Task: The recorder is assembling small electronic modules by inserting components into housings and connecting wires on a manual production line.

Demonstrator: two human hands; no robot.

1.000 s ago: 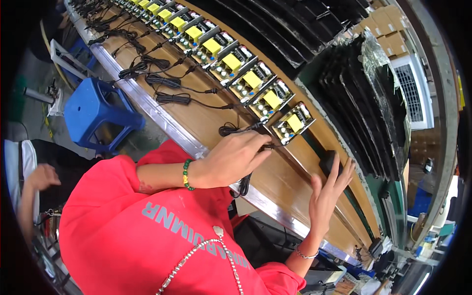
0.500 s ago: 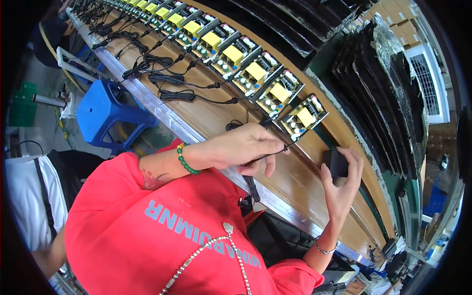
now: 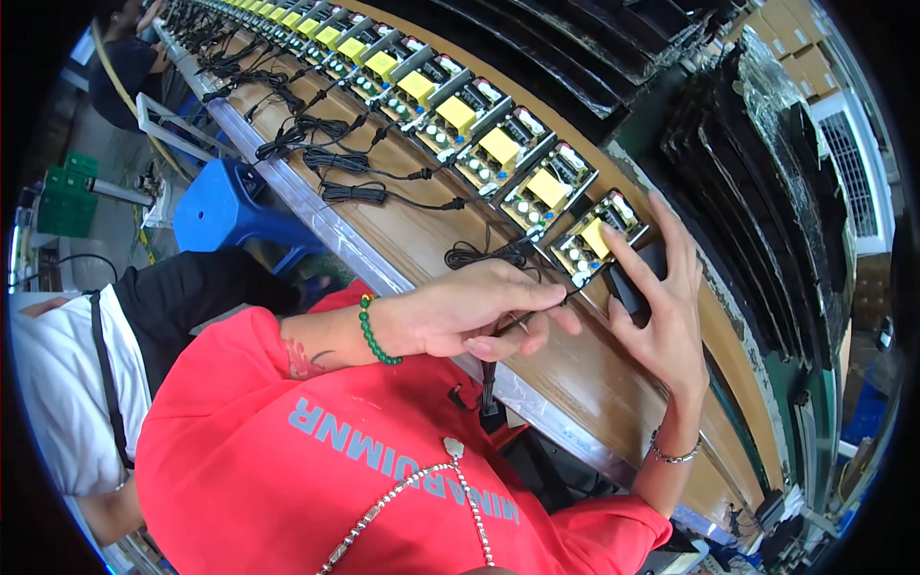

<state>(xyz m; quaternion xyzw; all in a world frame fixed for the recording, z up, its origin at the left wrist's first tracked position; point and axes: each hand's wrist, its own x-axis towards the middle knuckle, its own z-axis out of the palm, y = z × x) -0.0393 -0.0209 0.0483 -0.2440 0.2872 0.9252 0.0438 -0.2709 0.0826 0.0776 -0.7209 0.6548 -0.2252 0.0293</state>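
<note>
Holding the black case, right hand has brought it beside the end circuit board, near left hand, which pinches a black cable.

Factory assy line: long bench w/ row of circuit bds running to upper L, stacked black trays upper R, stool left, co-worker lower L.

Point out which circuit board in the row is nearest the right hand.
The last circuit board, at the row's lower right end. A fingertip of the right hand overlaps its yellow block in view; the other boards lie farther up and left.
</note>
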